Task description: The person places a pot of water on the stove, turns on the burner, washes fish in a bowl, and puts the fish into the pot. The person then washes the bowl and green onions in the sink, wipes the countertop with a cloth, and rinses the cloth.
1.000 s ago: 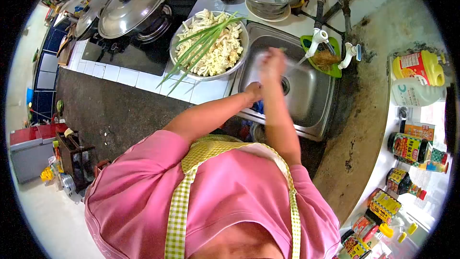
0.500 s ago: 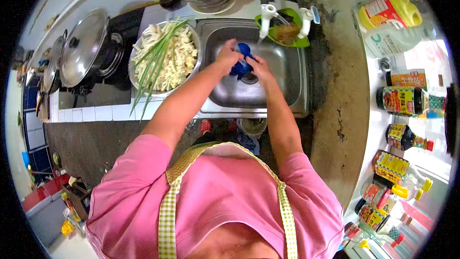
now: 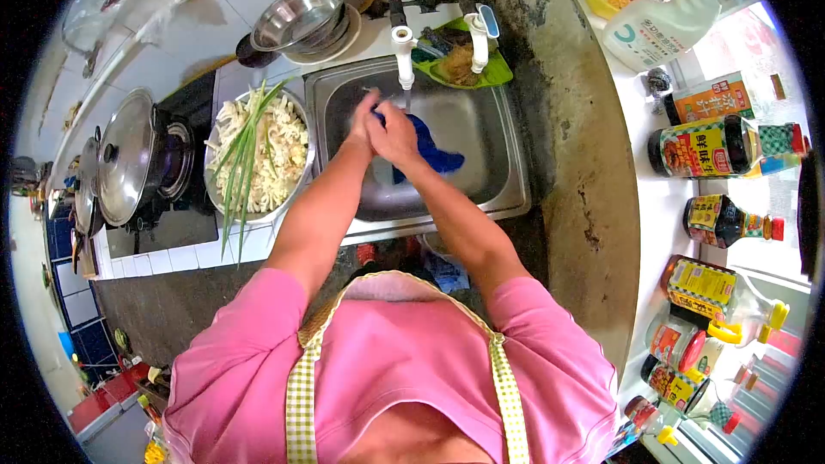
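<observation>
Over the steel sink [image 3: 507,155], a dark blue cloth [image 3: 434,150] hangs from my two hands, under the white tap [image 3: 403,56]. My left hand [image 3: 364,125] is closed on the cloth's upper end. My right hand [image 3: 395,136] is wrapped round the cloth beside it, the two hands touching. The lower part of the cloth spreads to the right over the sink's bottom. Left of the sink stands a metal bowl [image 3: 307,174] of torn pale mushrooms [image 3: 279,133], with long green onions [image 3: 243,155] lying across them.
Stacked steel bowls [image 3: 301,15] stand behind the sink. A green tray [image 3: 494,71] with a brown scrubber [image 3: 460,64] sits at its back right corner. Lidded pots [image 3: 126,159] stand on the black stove [image 3: 163,232] at left. Sauce bottles [image 3: 705,146] line the right ledge.
The view has shifted. My hands have come together at the left of the sink, and the blue cloth, bunched between them before, now hangs down and spreads to the right.
</observation>
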{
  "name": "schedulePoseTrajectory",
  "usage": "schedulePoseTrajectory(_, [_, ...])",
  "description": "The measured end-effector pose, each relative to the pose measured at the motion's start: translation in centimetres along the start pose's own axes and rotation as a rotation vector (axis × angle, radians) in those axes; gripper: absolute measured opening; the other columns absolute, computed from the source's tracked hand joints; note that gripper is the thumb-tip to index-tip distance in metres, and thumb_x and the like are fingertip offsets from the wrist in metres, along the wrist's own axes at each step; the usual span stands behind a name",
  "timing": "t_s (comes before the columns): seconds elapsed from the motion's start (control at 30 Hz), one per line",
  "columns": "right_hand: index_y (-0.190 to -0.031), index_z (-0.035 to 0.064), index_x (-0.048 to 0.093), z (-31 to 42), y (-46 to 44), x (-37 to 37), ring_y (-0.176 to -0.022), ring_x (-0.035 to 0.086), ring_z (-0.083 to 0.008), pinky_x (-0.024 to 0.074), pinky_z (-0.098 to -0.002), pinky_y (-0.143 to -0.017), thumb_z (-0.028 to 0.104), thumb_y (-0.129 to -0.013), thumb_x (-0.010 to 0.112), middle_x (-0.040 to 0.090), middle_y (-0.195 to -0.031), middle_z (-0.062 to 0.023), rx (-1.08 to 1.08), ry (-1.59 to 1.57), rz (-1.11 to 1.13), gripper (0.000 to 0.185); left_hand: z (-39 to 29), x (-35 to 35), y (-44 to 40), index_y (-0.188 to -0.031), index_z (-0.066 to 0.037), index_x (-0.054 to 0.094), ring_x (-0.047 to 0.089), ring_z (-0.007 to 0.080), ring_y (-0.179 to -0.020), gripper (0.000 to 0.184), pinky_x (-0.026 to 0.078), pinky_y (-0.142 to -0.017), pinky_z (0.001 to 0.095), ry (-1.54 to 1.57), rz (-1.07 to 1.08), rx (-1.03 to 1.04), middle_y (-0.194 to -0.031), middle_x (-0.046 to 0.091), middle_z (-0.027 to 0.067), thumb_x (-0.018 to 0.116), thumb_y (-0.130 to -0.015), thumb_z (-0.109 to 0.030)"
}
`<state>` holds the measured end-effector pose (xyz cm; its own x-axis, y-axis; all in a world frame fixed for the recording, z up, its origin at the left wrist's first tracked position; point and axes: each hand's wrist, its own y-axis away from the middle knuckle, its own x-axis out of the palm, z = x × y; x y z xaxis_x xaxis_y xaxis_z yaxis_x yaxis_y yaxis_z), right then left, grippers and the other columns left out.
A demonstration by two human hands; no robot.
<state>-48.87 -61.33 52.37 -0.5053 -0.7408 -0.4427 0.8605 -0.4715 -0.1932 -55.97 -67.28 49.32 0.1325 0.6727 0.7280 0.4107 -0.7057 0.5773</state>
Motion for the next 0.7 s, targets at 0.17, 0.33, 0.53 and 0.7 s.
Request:
schedulePoseTrajectory(0.17, [-0.086, 0.0032, 0.052, -5.5, -3.6, -1.2, -0.084, 0.05, -0.0394, 0.0386, -0.0423, -0.074, 0.03, -0.077, 0.042, 0.054, -0.09, -0.0212, 0.364, 0.178, -0.103, 0.03, 3.5, 2.4, -0.2, -0.101, -0.007, 0.05, 0.051, 0.0235, -0.094, 0.03, 0.037, -0.087, 0.0376, 0.073, -0.109, 0.074, -0.099, 0.056, 0.01, 0.036, -0.086, -0.028])
schedulePoseTrajectory(0.33, [-0.109, 0.0095, 0.047, -5.7, -0.5, -0.8, -0.087, 0.052, -0.0265, 0.042, -0.0344, -0.071, 0.023, -0.077, 0.04, 0.056, -0.089, -0.0125, 0.42, -0.353, 0.137, 0.036, 0.4, 2.1, 0.8, -0.098, -0.008, 0.051, 0.052, 0.023, -0.091, 0.028, 0.037, -0.085, 0.0397, -0.108, -0.095, -0.031, -0.095, 0.056, 0.0085, 0.04, -0.083, -0.028])
schedulePoseTrajectory(0.53, [-0.1, 0.0064, 0.054, -5.9, -1.3, -4.2, -0.076, 0.054, -0.0194, 0.0448, -0.0309, -0.061, 0.018, -0.067, 0.052, 0.056, -0.081, -0.0089, 0.537, -0.303, 0.633, 0.035, -2.4, 4.0, 1.8, -0.104, -0.006, 0.052, 0.055, 0.0221, -0.083, 0.033, 0.041, -0.081, 0.0382, -0.33, 0.239, -0.017, -0.089, 0.057, 0.0067, 0.041, -0.081, -0.028])
schedulePoseTrajectory(0.7, [-0.098, -0.0023, 0.054, -8.8, -3.4, -9.2, -0.09, 0.051, -0.0309, 0.0396, -0.0362, -0.08, 0.024, -0.066, 0.056, 0.057, -0.09, -0.0148, 0.159, 0.408, 0.29, 0.042, -4.1, 0.6, 0.7, -0.107, -0.005, 0.048, 0.052, 0.0194, -0.081, 0.044, 0.04, -0.079, 0.0317, -0.81, -0.438, 0.274, -0.094, 0.055, 0.0066, 0.05, -0.078, -0.037])
